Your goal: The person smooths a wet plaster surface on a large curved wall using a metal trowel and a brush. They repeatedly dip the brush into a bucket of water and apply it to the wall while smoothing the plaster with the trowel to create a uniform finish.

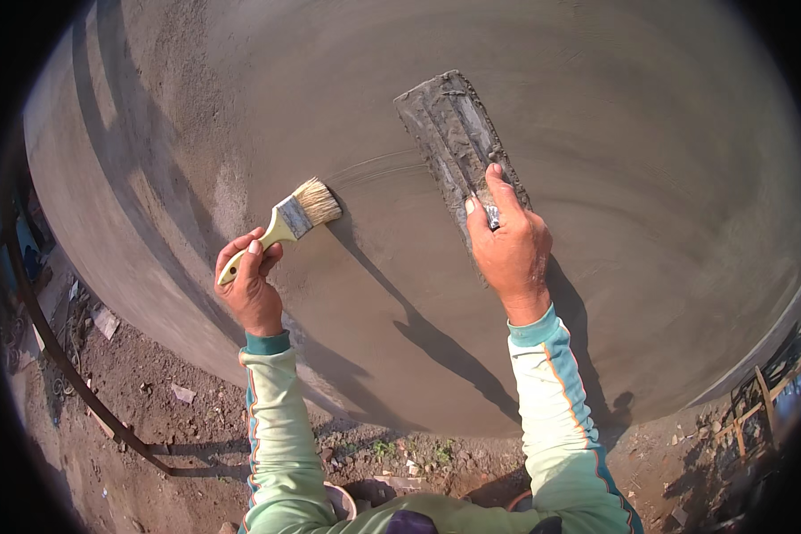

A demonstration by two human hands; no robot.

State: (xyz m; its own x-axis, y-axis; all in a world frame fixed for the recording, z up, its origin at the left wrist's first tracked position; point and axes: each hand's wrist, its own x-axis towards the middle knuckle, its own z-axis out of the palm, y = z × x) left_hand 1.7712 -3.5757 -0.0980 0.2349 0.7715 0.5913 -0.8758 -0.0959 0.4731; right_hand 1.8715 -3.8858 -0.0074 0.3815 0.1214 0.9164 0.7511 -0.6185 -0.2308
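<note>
Gouging of cement (614, 285) could be caused if trowel (445, 129), gripped in right hand (516, 254), is tilted; brush (298, 214) pinched in left hand (253, 289).

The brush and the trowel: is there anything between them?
In the head view, only the grey surface lies between the brush and the trowel, marked with thin curved lines.

A mortar-smeared rectangular trowel (457, 129) slants to the right of a tilted, pale-handled brush (295, 216).
</note>
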